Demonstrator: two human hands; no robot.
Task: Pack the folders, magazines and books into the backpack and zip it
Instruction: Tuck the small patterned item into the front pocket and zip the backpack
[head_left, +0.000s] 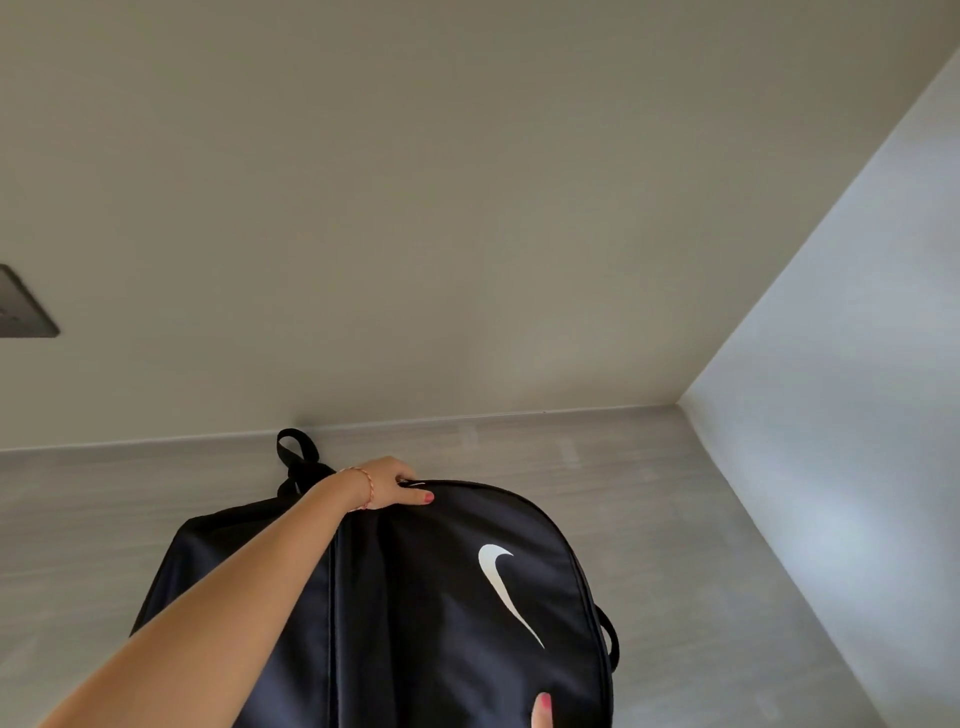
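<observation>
A black backpack (441, 597) with a white swoosh logo lies on the grey surface (701, 519), its top end pointing away from me. My left hand (387, 483) reaches across it from the lower left, wearing a thin bracelet. Its fingers are closed on the bag's top edge, where a small pale glint, maybe a zip pull, shows. Only one fingertip of my right hand (542, 711) shows, resting on the bag's front at the bottom edge of the view. The bag's carry loop (296, 447) sticks up behind my left wrist. No folders, magazines or books are in sight.
A plain wall (467, 208) rises right behind the surface, and a side wall (857, 364) closes it off on the right. A dark wall plate (26, 306) sits at the left edge. A shoulder strap (612, 636) pokes out on the bag's right side.
</observation>
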